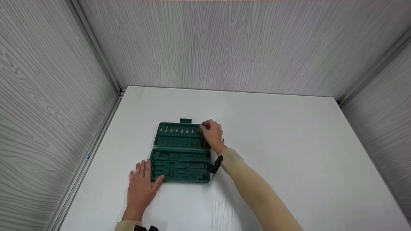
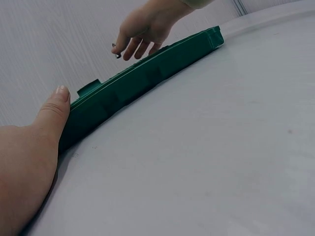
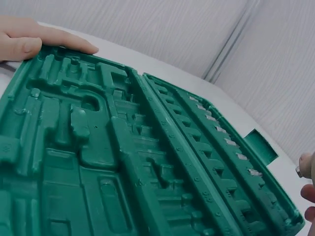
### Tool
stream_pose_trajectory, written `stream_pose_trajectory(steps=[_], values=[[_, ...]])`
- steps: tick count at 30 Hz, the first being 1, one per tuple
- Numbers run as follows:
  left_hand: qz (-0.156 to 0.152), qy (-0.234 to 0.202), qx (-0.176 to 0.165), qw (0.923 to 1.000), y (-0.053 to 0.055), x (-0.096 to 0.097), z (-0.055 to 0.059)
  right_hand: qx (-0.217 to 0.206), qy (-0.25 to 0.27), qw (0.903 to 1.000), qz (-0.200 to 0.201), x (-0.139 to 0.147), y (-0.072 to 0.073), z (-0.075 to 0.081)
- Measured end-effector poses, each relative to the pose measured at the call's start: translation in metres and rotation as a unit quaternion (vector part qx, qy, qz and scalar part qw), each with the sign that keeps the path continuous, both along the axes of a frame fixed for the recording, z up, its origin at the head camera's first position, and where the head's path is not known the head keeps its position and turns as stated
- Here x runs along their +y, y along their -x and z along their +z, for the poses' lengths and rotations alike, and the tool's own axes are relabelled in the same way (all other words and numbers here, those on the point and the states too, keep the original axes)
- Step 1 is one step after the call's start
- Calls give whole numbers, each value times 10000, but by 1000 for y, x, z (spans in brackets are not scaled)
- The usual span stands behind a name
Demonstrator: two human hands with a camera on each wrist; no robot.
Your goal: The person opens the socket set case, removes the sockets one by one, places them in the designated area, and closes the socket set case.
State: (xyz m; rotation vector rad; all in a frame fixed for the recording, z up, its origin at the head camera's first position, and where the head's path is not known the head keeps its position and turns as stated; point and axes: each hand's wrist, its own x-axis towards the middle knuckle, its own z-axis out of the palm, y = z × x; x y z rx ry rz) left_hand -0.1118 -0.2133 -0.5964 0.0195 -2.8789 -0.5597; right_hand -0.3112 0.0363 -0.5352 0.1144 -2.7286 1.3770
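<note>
A green plastic bit case [image 1: 179, 147] lies unfolded on the white table. Several small silver bits [image 3: 220, 130] stand in a row in its far half, while the near half shows bare moulded recesses [image 3: 88, 128]. My left hand [image 1: 140, 189] rests at the case's near left corner, its fingers straight along the left side and the thumb on the near edge. Above the far right corner, my right hand [image 1: 213, 134] pinches a small metal bit [image 2: 116, 51] between thumb and fingertips. In the right wrist view, only the tip of that bit [image 3: 298, 170] shows.
The case's latch flap [image 1: 185, 121] sticks out from its far edge. Grey wood-grain panels [image 1: 205, 45] stand behind and on both sides of the white table [image 1: 282, 144]. Beside the right wrist is a small dark thing [image 1: 223, 140], mostly hidden.
</note>
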Motion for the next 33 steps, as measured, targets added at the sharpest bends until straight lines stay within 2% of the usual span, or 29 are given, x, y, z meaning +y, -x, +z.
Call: stream_pose_trajectory(steps=[8, 15, 25, 33], values=[[-20, 7, 92, 10000, 1, 0, 1, 29, 307, 9995, 66, 20, -7, 5], [-26, -8, 68, 10000, -1, 0, 0, -328, 530, 9981, 35, 40, -11, 0], [-21, -28, 51, 10000, -1, -1, 1, -485, 600, 9969, -160, 71, -17, -8], [-20, -42, 81, 10000, 0, 0, -2, -86, 158, 9998, -43, 97, -26, -17]])
